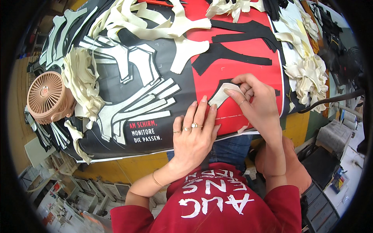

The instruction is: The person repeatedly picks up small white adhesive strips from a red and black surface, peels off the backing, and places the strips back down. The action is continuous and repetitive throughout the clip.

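A black fabric piece lies on the red part of the printed cover, with a white backing piece on top of its left end. My right hand pinches the white piece's upper right edge between thumb and fingers. Flat beside the lower end rests my left hand, fingers stretched, fingertips near the piece's lower edge. Most of the black piece's right side is hidden under my right hand. Farther back lie two more black cut pieces and a loose cream piece.
Stacked white-on-black pieces fan out at left, with more piles behind. Cream strips heap beside a peach-coloured fan. A cream heap lies at right. Red scissors handles show at the far edge. A dark cable runs off right.
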### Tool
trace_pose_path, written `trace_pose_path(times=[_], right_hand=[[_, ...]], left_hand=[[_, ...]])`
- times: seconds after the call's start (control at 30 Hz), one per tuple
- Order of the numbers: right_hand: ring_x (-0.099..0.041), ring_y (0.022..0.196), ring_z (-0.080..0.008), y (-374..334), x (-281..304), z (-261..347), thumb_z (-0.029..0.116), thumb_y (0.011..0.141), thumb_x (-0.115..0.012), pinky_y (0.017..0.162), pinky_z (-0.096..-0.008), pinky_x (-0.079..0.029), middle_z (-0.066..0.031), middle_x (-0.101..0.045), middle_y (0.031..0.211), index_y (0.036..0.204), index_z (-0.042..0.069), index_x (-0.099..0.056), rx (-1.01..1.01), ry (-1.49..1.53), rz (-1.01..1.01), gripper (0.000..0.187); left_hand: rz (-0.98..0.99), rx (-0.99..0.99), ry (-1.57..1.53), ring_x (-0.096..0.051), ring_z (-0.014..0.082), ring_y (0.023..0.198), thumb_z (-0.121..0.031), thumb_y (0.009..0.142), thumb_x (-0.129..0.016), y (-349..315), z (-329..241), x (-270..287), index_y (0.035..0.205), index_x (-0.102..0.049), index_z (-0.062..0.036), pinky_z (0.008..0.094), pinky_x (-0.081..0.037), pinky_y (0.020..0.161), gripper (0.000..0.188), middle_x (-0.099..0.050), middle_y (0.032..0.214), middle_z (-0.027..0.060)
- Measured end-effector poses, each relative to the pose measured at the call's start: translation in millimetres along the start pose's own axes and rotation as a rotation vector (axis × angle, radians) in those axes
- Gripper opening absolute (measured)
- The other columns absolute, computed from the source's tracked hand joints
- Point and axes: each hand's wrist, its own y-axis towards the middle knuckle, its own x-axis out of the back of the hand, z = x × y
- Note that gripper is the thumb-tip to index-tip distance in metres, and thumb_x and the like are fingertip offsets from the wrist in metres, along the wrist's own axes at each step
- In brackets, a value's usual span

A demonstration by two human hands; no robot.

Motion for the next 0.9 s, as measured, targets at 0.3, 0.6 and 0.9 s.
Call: trace_pose_path(times=[0.3,0.6,0.9], right_hand=[[-0.039,0.052,-0.0022,18,10,-3,0.015,0.083,-0.081,0.047,-0.0227,-0.032,0.003,-0.049,0.057,0.083,-0.003,-0.065,-0.033,0.075,0.11,0.024],[-0.061,0.053,-0.0183,23,16,0,0.028,0.081,-0.079,0.054,-0.0334,-0.046,-0.0087,-0.064,0.059,0.085,-0.001,-0.071,-0.136,0.054,0.164,0.031],[-0.063,0.058,-0.0202,23,12,-1,0.03,0.079,-0.081,0.056,-0.0344,-0.048,-0.0091,-0.065,0.063,0.086,0.0,-0.072,-0.144,-0.02,0.144,0.032]], left_hand=[[0.03,-0.008,-0.001,-0.054,0.0253,0.123,-0.027,0.083,-0.073,1,1,2,0.123,-0.067,-0.0099,0.0382,-0.038,0.092,0.044,-0.055,0.141,0.0115],[0.054,-0.002,-0.018,-0.051,0.029,0.125,-0.026,0.085,-0.073,-1,0,1,0.131,-0.063,-0.0107,0.0413,-0.036,0.096,0.05,-0.053,0.142,0.012],[0.049,-0.017,0.007,-0.052,0.0284,0.125,-0.027,0.086,-0.072,-1,0,2,0.131,-0.063,-0.0097,0.04,-0.037,0.095,0.05,-0.053,0.143,0.013]])
